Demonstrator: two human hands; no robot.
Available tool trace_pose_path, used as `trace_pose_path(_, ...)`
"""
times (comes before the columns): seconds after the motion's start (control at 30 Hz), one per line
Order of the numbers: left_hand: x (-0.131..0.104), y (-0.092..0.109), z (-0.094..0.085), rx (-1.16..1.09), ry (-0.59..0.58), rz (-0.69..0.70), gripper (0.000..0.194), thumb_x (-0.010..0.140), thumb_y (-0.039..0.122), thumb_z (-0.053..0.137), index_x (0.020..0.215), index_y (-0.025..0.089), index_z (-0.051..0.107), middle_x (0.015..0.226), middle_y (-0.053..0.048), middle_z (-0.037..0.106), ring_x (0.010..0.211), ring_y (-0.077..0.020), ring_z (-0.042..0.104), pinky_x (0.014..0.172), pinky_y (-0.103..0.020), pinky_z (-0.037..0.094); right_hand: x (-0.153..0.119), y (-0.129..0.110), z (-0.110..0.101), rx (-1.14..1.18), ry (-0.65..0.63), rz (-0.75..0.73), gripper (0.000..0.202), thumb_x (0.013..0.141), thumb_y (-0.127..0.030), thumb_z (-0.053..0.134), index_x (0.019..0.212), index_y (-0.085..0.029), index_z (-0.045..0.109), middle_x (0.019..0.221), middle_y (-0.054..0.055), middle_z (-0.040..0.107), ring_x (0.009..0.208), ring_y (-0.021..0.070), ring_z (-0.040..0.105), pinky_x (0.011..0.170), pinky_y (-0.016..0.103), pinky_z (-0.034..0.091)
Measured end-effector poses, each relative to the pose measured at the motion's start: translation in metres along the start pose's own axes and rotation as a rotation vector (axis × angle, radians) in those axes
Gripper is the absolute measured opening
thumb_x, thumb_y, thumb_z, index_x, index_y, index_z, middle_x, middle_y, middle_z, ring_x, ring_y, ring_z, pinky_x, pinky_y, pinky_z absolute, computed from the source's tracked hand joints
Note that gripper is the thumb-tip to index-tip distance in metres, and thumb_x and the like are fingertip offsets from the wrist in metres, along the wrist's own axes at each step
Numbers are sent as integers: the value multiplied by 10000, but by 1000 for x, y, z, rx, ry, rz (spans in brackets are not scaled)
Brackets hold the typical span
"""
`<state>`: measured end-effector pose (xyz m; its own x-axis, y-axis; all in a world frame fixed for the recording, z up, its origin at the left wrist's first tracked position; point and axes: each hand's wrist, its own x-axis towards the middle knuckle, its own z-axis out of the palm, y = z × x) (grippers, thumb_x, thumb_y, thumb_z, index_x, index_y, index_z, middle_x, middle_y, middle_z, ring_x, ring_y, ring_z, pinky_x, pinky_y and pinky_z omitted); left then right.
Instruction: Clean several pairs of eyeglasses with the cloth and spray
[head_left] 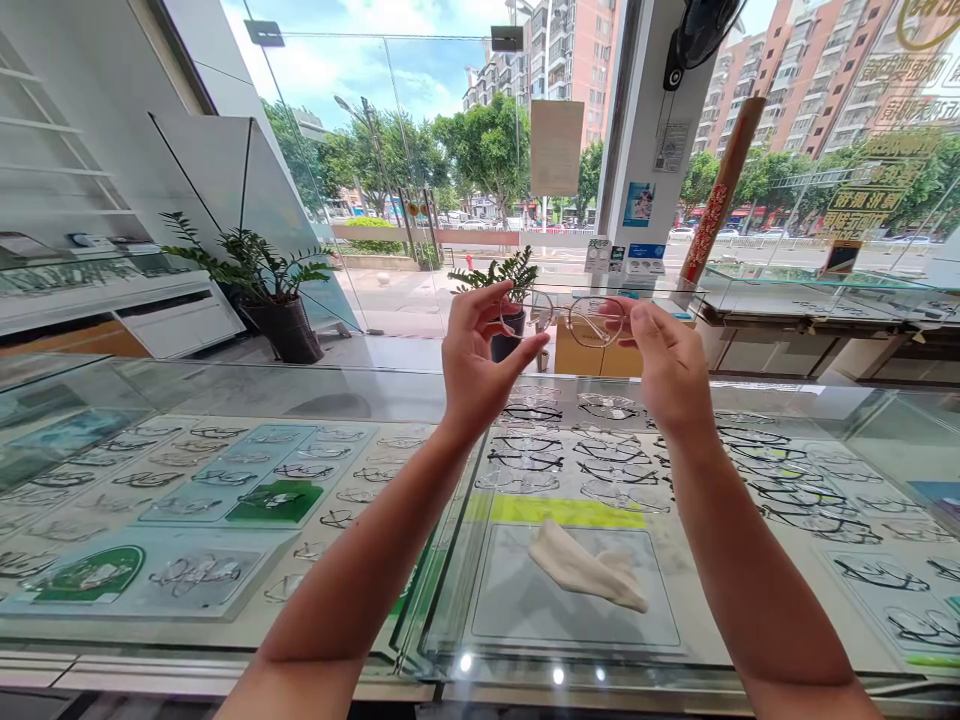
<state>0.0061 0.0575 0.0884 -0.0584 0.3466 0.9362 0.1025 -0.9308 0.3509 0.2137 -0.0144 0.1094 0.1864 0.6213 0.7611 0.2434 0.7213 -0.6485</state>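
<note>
Round-lensed eyeglasses (569,318) held up in the air, above the glass tabletop (450,655); beige cloth (589,568) lies crumpled on its near part. Left hand (484,350) pinches the left rim between thumb and fingers; right hand's (673,365) grip pinches the right end. Risks, as judged: uneven pull could twist the thin frame; a loose pinch could drop it onto glass; straying fingertips could smudge lenses.

window lettering (868,199) | gold (too blurred) | no readable text anywhere
</note>
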Motion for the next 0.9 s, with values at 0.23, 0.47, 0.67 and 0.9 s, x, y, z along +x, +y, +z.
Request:
trace_pose_path(0.23,0,-5,1,-128,-16,-66,642,778,470,950,1337,306,678,1154,-54,726,1046,-191,734,867,-331,628,2,9,-3,8,-43,74,399,1060,-577,572,1163,-281,819,1186,61,848,1065,252,806,964,480,666)
trace_pose_path(0.47,-1,-6,0,-91,-30,-91,683,749,504,962,1338,297,687,1186,-71,745,1093,-210,739,943,-362,625,7,12,-6,157,-129,215,348,1039,-539,600,1090,-289,837,1179,48,856,1120,272,809,1034,524,657)
trace_pose_path(0.67,3,-15,-6,-104,-71,-121,685,722,497,981,1311,273,712,1313,-111,747,1252,-261,718,1113,-446,577,10,2,-9,365,-227,292,288,1033,-445,598,1093,-265,814,1223,67,849,1179,284,799,1141,578,600)
trace_pose_path(0.9,3,-22,-4,-466,-250,-449,603,746,509,952,1277,306,752,1289,-99,767,1081,-219,768,926,-375,653,11,-2,-13,317,-317,210,298,971,-494,694,1163,-291,797,1241,63,837,1193,297,784,1075,581,637)
